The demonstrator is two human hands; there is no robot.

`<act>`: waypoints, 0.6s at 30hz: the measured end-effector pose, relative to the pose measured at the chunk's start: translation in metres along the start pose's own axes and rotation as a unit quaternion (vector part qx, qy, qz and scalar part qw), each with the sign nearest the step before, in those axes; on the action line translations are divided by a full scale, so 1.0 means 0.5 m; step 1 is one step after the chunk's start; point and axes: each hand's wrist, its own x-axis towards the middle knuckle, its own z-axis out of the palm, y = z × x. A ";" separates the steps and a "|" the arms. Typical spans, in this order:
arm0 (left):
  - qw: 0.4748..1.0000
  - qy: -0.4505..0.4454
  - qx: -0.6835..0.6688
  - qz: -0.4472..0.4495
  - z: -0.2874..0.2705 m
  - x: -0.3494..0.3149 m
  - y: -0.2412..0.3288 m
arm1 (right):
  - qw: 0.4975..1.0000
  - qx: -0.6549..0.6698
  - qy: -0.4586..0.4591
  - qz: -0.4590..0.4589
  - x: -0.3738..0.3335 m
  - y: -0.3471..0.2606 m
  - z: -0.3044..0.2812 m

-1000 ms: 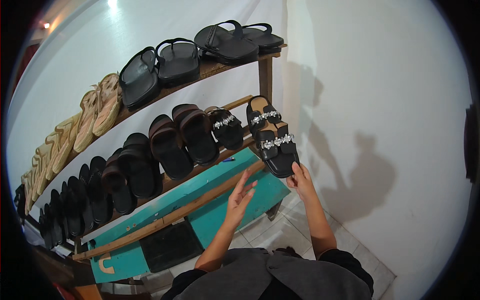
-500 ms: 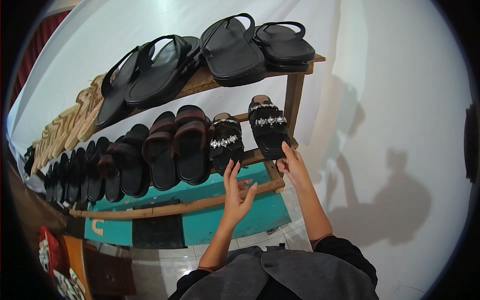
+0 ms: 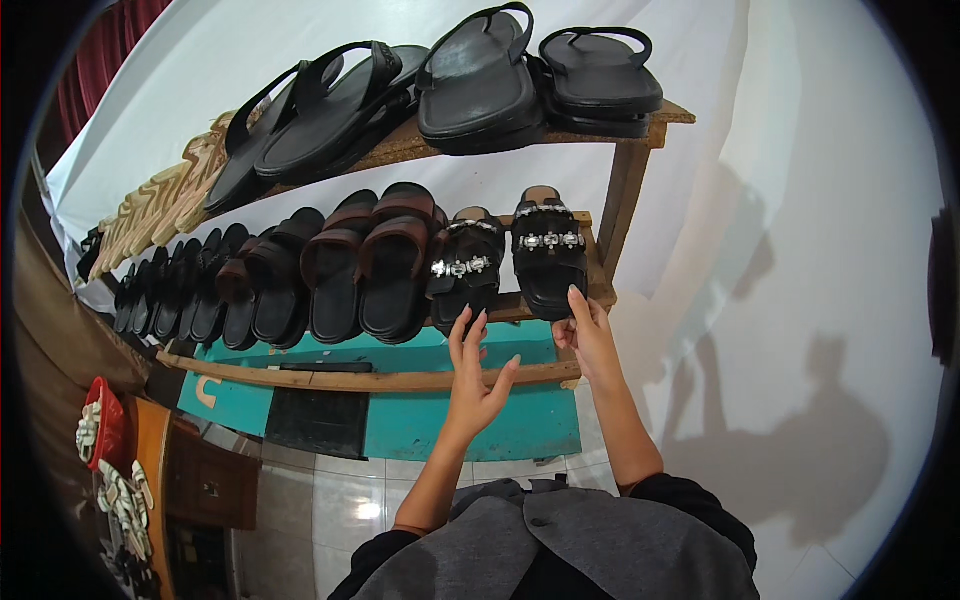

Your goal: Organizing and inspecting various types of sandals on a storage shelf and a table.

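My right hand (image 3: 592, 340) pinches the heel end of a black slide sandal (image 3: 549, 275) with two jewelled straps, at the right end of the lower shelf. Its thumb is on the footbed and the fingers curl underneath. The matching jewelled sandal (image 3: 464, 297) stands just to the left, a narrow gap between them. At its heel end my left hand (image 3: 474, 385) has its fingers stretched and thumb apart. The fingertips are at the sandal's edge; whether they touch it I cannot tell.
A wooden rack bears the brown-strapped slides (image 3: 393, 270) and several black sandals on its lower shelf (image 3: 513, 307). Black thong sandals (image 3: 478, 85) and beige footwear (image 3: 165, 205) fill the upper one. Below are a wooden rail (image 3: 430, 381) and a teal board (image 3: 520, 425). A red basket (image 3: 112, 425) is lower left.
The view has shifted, so the rack sits higher and further right. The right jewelled sandal looks straighter beside its mate, still in my right hand. My left hand stays at the other sandal's heel.
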 end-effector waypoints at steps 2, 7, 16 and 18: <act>1.000 0.001 0.007 -0.002 -0.001 -0.003 0.005 | 1.000 0.001 0.006 0.010 -0.005 -0.002 -0.003; 1.000 0.004 0.012 -0.009 0.005 0.002 0.017 | 0.994 -0.110 0.001 0.018 0.001 -0.020 -0.004; 0.999 0.009 0.035 0.005 0.007 -0.002 0.015 | 0.976 -0.208 0.002 0.063 0.000 -0.002 -0.029; 0.999 0.003 0.034 0.014 0.008 -0.001 0.021 | 0.978 -0.201 0.004 0.057 -0.005 -0.001 -0.025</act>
